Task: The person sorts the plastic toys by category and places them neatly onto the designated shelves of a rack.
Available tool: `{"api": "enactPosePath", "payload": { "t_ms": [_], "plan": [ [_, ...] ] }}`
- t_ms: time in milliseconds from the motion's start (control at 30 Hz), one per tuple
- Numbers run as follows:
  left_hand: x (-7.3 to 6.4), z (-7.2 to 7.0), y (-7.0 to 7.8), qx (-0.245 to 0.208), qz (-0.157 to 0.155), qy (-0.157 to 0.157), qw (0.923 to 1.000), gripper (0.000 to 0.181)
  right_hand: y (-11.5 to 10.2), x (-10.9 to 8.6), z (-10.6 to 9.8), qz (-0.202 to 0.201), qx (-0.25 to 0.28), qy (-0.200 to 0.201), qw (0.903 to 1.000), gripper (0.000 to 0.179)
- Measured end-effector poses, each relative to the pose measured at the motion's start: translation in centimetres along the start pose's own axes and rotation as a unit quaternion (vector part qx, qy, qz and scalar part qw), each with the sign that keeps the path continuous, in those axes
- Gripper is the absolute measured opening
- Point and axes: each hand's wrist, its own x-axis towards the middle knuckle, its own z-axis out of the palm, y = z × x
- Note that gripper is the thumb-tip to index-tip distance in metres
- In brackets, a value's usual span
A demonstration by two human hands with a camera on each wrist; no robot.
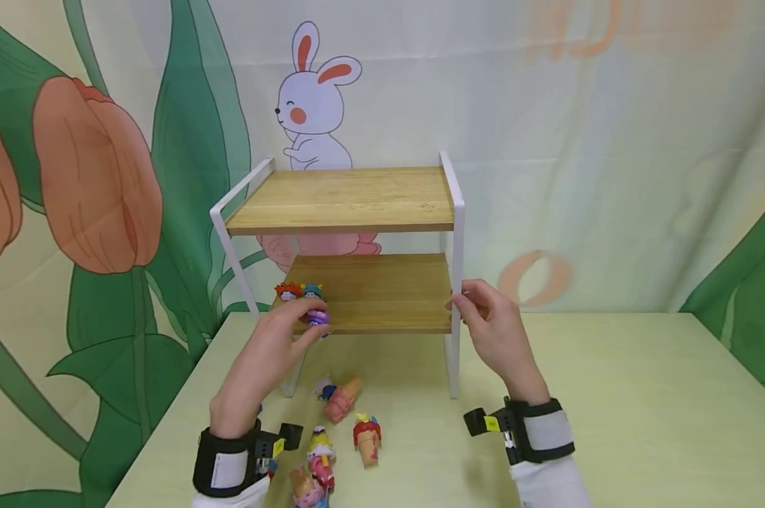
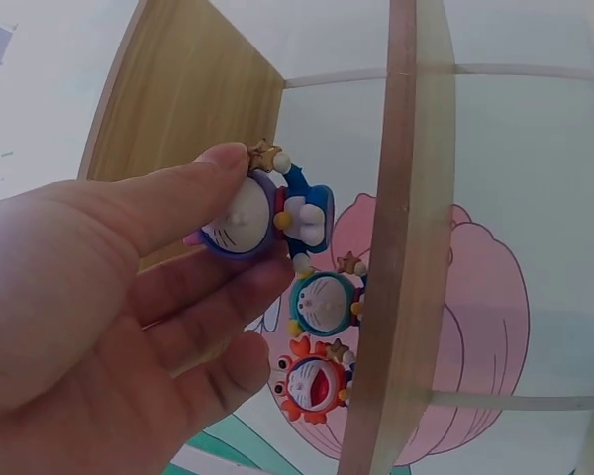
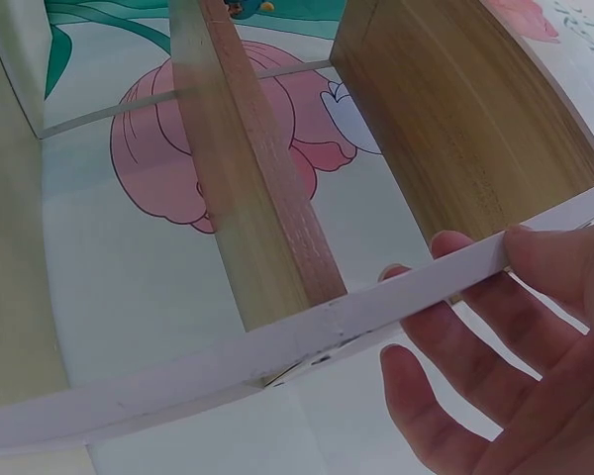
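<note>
My left hand (image 1: 255, 367) pinches a purple-hooded cat figurine (image 2: 243, 220) between thumb and fingers, at the front left edge of the lower shelf board (image 1: 382, 289). In the left wrist view the figurine shows a white face, blue body and gold star. Just behind it on that board stand a teal-hooded figurine (image 2: 325, 302) and a red crab-hooded figurine (image 2: 312, 386), side by side. My right hand (image 1: 498, 335) holds the front right post of the white shelf frame (image 1: 459, 261), thumb on one side and fingertips on the other, at lower-board height.
The upper wooden board (image 1: 344, 201) spans the frame above. On the table (image 1: 636, 395), in front of the shelf, lie a pink cone figurine (image 1: 342, 403), a red-topped cone figurine (image 1: 368, 443) and several other toys. A printed curtain (image 1: 611, 169) hangs behind.
</note>
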Motion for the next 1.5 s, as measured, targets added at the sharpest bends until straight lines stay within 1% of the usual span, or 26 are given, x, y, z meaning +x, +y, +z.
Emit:
{"api": "enactPosePath", "payload": {
  "t_ms": [233,467,567,800,900,1133,1233,1367,1500],
  "plan": [
    [0.4,0.3,-0.4,0.004,0.004,0.019,0.9998,0.026,-0.1,0.7,0.4,-0.018,0.009,-0.006,0.9998,0.011],
    [1.1,0.8,-0.7,0.004,0.002,0.025,0.9997,0.029,0.1,0.7,0.3,-0.010,0.006,-0.003,0.9999,0.011],
    [1.4,1.1,-0.7,0.004,0.000,0.033,0.9995,0.030,0.3,0.6,0.3,-0.009,0.005,-0.004,0.9999,0.010],
    [2.2,1.7,-0.7,0.000,0.005,0.061,0.9981,0.028,0.3,0.4,0.3,-0.007,0.005,-0.004,1.0000,0.011],
    [2.5,1.9,-0.7,0.005,0.012,0.075,0.9971,0.027,0.4,0.4,0.3,-0.004,0.005,-0.005,1.0000,0.013],
    [2.9,2.4,-0.6,0.020,0.003,0.094,0.9954,0.030,0.3,0.3,0.1,0.000,0.004,-0.005,1.0000,0.014],
    [3.1,2.6,-0.7,0.026,0.007,0.102,0.9944,0.030,0.3,0.3,0.0,0.001,0.004,-0.004,1.0000,0.014],
    [3.4,2.9,-0.6,0.025,0.010,0.107,0.9939,0.030,0.2,0.2,0.0,0.003,0.005,-0.004,1.0000,0.014],
    [3.6,3.3,-0.5,0.011,0.006,0.104,0.9946,0.031,0.2,0.2,-0.1,0.005,0.003,-0.002,1.0000,0.014]
  ]
}}
